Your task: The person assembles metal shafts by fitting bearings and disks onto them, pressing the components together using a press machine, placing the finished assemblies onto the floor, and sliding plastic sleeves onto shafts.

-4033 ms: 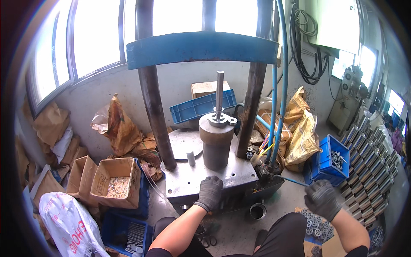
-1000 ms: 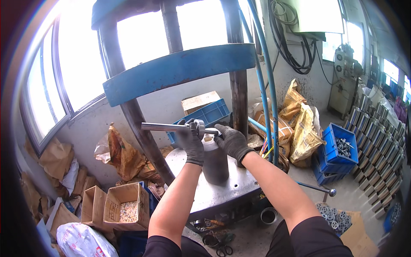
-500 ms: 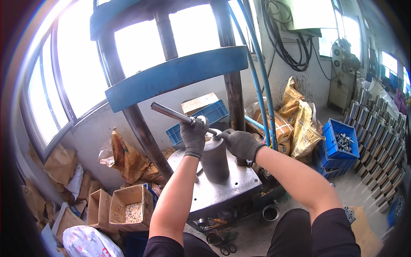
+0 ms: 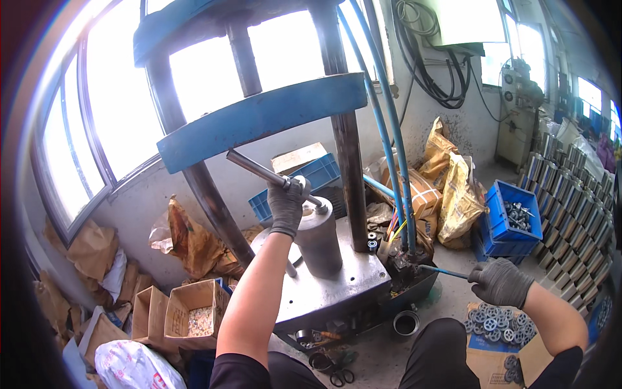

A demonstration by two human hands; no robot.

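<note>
The left hand, gloved, has its fingers wrapped round the rod, close to a metal collar that shows beside the knuckles. The rod is tilted, its far end up to the left and its near end low at the top of the cylinder, by a small ring; whether that end sits in the ring or only lies against it, I cannot tell. The cylinder stands upright on the steel surface of the press, with a short pin to its left and the blue beam above. The right hand is well apart, out to the side, its fingers closed round the end of the blue lever; the glove hides the tip. Wheels lie on cardboard just below that hand. The step in hand looks to be one of handling the rod at the cylinder with the lever held as well, one hand to each. With the rod aslant, the next move seems to call for a firm left grip and a check on how its low end bears on the cylinder; any pull on the lever would call for the left fingers to be out from between beam and cylinder, and for a slow, measured stroke.
</note>
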